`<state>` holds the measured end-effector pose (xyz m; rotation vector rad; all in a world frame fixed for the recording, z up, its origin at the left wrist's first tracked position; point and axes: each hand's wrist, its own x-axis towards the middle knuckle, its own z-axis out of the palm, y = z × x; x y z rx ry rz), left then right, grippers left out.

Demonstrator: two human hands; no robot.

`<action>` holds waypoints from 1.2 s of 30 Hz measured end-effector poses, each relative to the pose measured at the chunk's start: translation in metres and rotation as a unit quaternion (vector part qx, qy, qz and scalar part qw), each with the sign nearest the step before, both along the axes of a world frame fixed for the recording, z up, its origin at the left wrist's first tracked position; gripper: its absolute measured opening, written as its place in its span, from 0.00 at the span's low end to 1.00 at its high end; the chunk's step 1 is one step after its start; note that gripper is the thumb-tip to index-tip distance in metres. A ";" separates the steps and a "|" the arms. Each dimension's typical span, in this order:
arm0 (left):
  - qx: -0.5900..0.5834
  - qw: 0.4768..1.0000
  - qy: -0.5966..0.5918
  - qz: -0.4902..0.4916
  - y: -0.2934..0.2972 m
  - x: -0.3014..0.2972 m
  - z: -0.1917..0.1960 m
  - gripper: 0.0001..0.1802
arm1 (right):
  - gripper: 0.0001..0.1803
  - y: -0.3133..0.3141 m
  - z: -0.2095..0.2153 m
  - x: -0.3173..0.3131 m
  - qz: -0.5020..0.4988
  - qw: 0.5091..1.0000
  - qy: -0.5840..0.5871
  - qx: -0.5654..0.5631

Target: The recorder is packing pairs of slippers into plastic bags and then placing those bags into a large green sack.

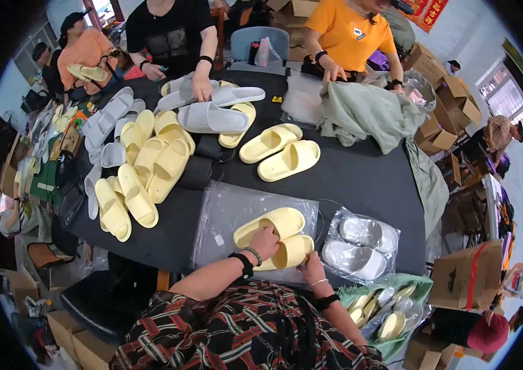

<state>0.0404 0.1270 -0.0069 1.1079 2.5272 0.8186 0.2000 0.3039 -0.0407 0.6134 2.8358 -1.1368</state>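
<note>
A pair of pale yellow slide slippers (280, 223) lies over a clear plastic bag (212, 213) on the black table, close to me. My left hand (266, 243) is closed on the slippers, its fingers at the lower slipper's strap. My right hand (313, 270) is closed beside that slipper's toe, near the bag's right edge; what its fingers pinch is hidden. To the right, a clear bag holds white slippers (360, 246). Another loose yellow pair (289, 160) lies farther up the table.
Several yellow slippers (150, 166) and grey slippers (215, 117) crowd the table's left and far side. Two people stand across it, one touching grey slippers, one by a grey-green cloth (369, 114). A green-edged sack (425, 287) of bagged slippers and a cardboard box (465, 274) stand right.
</note>
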 end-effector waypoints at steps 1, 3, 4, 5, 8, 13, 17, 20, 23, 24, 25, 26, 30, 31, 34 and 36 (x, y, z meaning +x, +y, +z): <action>-0.003 1.000 0.001 0.006 0.002 -0.002 0.001 0.10 | 0.30 0.000 -0.003 -0.002 0.006 1.000 0.001 -0.003; 0.007 0.999 0.034 0.003 0.016 -0.011 0.008 0.09 | 0.33 0.004 -0.006 -0.005 -0.005 1.000 0.009 -0.014; 0.000 0.999 0.041 0.012 0.021 -0.017 0.012 0.08 | 0.36 0.006 -0.008 -0.007 -0.017 0.999 -0.010 -0.028; 0.005 0.999 0.031 0.032 0.020 -0.022 0.008 0.08 | 0.38 0.004 -0.008 -0.011 -0.021 0.999 -0.033 -0.024; -0.061 0.996 0.001 0.069 0.014 -0.039 -0.015 0.08 | 0.42 -0.003 -0.001 -0.016 0.027 0.999 0.044 -0.006; -0.061 0.991 0.022 0.117 -0.002 -0.048 -0.014 0.08 | 0.48 0.017 -0.023 0.000 -0.020 0.998 -0.007 -0.065; -0.059 0.979 0.018 0.194 -0.065 -0.050 -0.003 0.09 | 0.51 0.007 -0.009 -0.006 0.016 0.999 -0.023 -0.020; -0.089 0.965 0.022 0.244 -0.099 -0.058 -0.002 0.09 | 0.52 0.010 -0.007 -0.006 -0.021 0.995 -0.073 -0.061; -0.095 0.953 0.044 0.284 -0.139 -0.061 -0.013 0.10 | 0.52 0.011 -0.010 -0.011 -0.002 0.997 -0.069 -0.041; -0.089 0.952 0.045 0.290 -0.145 -0.063 -0.010 0.09 | 0.52 0.016 -0.017 -0.007 0.007 0.998 -0.045 -0.051; -0.069 0.947 0.040 0.310 -0.151 -0.062 -0.008 0.09 | 0.52 0.023 -0.024 -0.005 0.005 0.998 -0.046 -0.047; -0.057 0.945 0.047 0.320 -0.161 -0.061 -0.006 0.09 | 0.52 0.021 -0.023 -0.007 -0.003 0.997 -0.061 -0.040; -0.027 0.927 0.087 0.364 -0.192 -0.051 0.034 0.08 | 0.49 0.010 -0.008 -0.011 -0.001 0.996 -0.086 -0.017; -0.036 0.922 0.111 0.368 -0.201 -0.054 0.049 0.08 | 0.48 0.010 -0.006 -0.013 -0.007 0.995 -0.092 -0.031; 0.026 0.899 0.171 0.403 -0.232 -0.085 0.077 0.08 | 0.49 0.021 -0.036 -0.006 0.023 0.998 0.014 0.050; 0.007 0.877 0.208 0.433 -0.263 -0.115 0.109 0.08 | 0.49 0.020 -0.040 -0.006 0.020 0.998 0.005 0.053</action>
